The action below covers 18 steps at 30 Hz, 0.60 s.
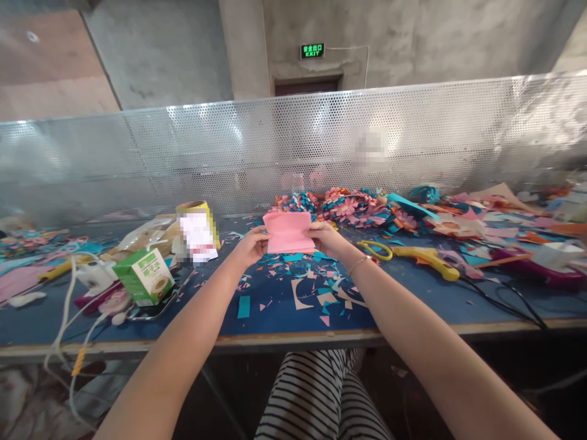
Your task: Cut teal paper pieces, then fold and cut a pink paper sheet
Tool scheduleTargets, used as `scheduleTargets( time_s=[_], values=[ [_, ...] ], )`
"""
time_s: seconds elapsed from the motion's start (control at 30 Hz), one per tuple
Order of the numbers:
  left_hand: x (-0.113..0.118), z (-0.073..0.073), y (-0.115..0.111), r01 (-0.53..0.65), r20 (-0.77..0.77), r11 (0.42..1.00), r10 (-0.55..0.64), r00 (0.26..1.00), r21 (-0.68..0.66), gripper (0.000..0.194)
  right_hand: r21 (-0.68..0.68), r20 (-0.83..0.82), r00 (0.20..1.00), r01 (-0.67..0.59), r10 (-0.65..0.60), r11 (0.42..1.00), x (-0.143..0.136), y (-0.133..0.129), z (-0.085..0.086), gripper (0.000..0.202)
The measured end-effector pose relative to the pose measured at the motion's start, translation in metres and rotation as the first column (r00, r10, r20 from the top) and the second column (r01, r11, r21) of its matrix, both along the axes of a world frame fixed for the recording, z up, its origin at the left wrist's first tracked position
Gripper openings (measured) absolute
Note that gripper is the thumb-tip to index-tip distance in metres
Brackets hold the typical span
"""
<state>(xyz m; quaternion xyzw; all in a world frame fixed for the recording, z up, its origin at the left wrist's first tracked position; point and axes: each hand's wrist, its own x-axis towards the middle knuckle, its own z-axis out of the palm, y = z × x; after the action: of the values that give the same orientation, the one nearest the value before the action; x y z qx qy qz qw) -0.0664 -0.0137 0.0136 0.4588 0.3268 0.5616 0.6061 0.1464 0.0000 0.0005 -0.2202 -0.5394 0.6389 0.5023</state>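
Observation:
A pink sheet [288, 233], of felt or paper, is held up over the middle of the blue table, with a crease running across it. My left hand [255, 244] grips its left edge between thumb and fingers. At the opposite edge, my right hand [324, 237] pinches the sheet the same way. Beneath it lie scattered offcuts in blue, pink and cream, among them a cream curved scrap [303, 296] and a teal rectangle [244, 307]. Just behind the sheet is a heap of pink, blue and orange fringed pieces [353, 206].
Yellow-handled scissors [376, 249] and a yellow glue gun [426, 259] with a black cord lie to the right. On the left stand a green-and-white carton [144, 276], white cables [62, 318] and a yellow tape roll [211, 226]. A perforated metal screen [183, 159] runs along the back.

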Motion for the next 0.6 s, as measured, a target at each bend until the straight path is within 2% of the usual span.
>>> scheduleTargets(
  time_s=[0.13, 0.33, 0.43, 0.6],
  values=[
    [-0.002, -0.001, 0.001, 0.025, -0.02, 0.999, -0.024, 1.0, 0.047, 0.016, -0.002, 0.011, 1.0, 0.005, -0.005, 1.0, 0.001, -0.002, 0.003, 0.013],
    [-0.006, 0.003, 0.001, 0.041, -0.089, 0.999, -0.04, 0.995, 0.009, 0.009, 0.033, 0.053, 0.999, -0.008, 0.006, 0.999, 0.002, -0.002, 0.005, 0.022],
    [-0.004, 0.002, 0.0, 0.0, -0.167, 0.999, 0.009, 0.986, 0.054, 0.008, 0.088, 0.141, 0.989, 0.024, -0.036, 0.996, 0.001, -0.002, 0.003, 0.023],
    [0.001, -0.003, -0.001, -0.009, -0.295, 0.973, 0.079, 0.952, 0.23, 0.037, 0.268, 0.245, 0.946, 0.144, -0.212, 0.953, -0.001, 0.005, -0.006, 0.04]
  ],
)
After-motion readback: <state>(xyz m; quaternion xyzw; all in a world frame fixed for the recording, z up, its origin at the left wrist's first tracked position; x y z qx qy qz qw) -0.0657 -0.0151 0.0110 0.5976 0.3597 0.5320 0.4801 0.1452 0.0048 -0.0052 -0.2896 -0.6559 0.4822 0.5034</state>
